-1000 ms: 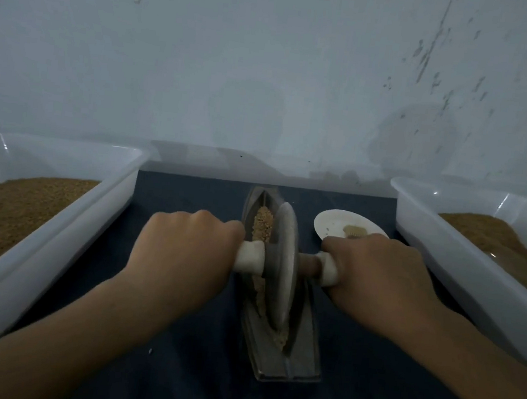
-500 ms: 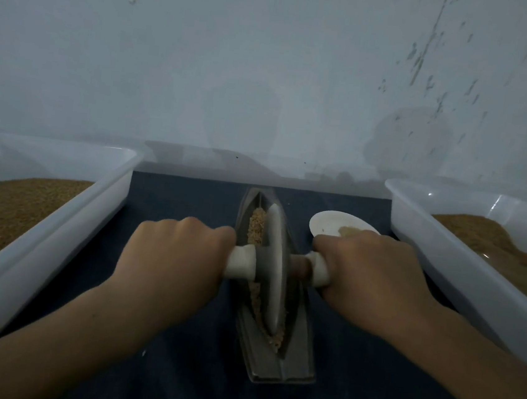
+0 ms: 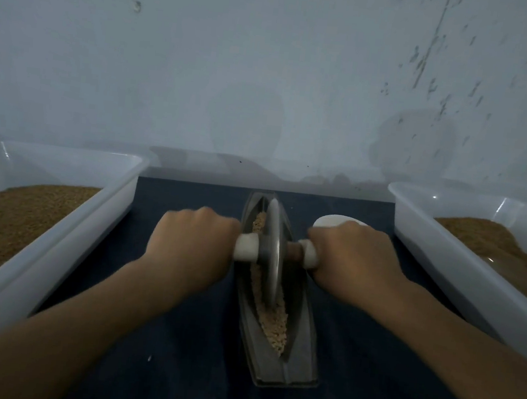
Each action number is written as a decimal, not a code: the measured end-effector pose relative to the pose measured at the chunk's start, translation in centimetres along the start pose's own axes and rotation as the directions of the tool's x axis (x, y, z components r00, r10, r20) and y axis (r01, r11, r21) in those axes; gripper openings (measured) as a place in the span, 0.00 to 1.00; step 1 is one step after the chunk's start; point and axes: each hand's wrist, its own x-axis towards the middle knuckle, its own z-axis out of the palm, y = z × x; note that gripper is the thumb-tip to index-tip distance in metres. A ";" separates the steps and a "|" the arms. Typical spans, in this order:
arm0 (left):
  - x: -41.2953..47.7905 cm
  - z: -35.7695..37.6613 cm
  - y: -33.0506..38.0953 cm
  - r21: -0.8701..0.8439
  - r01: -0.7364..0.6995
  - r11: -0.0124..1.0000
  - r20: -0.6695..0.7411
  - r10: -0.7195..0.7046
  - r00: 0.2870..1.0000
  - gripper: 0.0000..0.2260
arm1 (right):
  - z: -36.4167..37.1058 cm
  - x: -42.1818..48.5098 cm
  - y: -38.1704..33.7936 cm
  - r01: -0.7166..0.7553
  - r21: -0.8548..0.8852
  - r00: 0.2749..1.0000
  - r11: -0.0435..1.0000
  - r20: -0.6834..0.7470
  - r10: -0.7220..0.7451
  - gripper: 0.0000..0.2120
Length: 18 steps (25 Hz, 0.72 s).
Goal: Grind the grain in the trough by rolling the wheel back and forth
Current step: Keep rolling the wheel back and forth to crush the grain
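Wheel (image 3: 272,252) now stands farther up the trough (image 3: 300,359) than half a second ago; both hands have pushed it away from the person, toward the far tip. Trough itself has not shifted on the cloth.

Hands: left hand (image 3: 192,247) and right hand (image 3: 353,260) are each closed in a fist around one end of the axle handle (image 3: 245,251), one on either side of the disc. Only the white inner stubs of the handle show.

Grain (image 3: 274,327): a longer run lies uncovered in the near part of the groove, pale and still coarse. A little also shows past the wheel on the far side.

Judgement: this is the outward leg of a stroke, near its far limit. The return pull over the uncovered grain comes next, and grinding looks well short of finished.

Surface: dark blue cloth (image 3: 174,352) lies under the trough, and behind it is a pale strip of what looks like bare counter (image 3: 209,175). Left bin (image 3: 65,243) and right bin (image 3: 443,270), both white plastic, flank the cloth, each holding brown grain. A small white dish (image 3: 334,221) sits just beyond the right hand, partly hidden by it.

Room: dim light, with a pale wall (image 3: 269,70) close behind, marked with dark flecks on the right.
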 end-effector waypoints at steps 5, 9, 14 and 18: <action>-1.7 -0.7 -0.3 0.035 -0.081 0.996 -0.063 0.083 0.995 0.21 | -0.5 -2.5 0.2 0.039 -0.067 0.993 0.997 -0.113 -0.046 0.20; 3.9 1.7 0.0 0.010 0.092 0.996 0.104 -0.092 0.990 0.03 | 0.8 3.7 -0.7 -0.113 0.005 0.994 0.994 -0.001 0.113 0.12; 1.7 0.7 -0.1 -0.020 0.070 0.997 0.074 -0.069 0.995 0.06 | -0.5 2.0 -0.5 -0.062 0.033 0.996 0.998 0.062 0.060 0.14; -2.7 -1.1 -0.6 -0.002 -0.092 0.996 -0.156 0.091 0.984 0.23 | -1.8 -3.3 -0.3 0.069 -0.057 0.983 0.996 -0.164 -0.078 0.21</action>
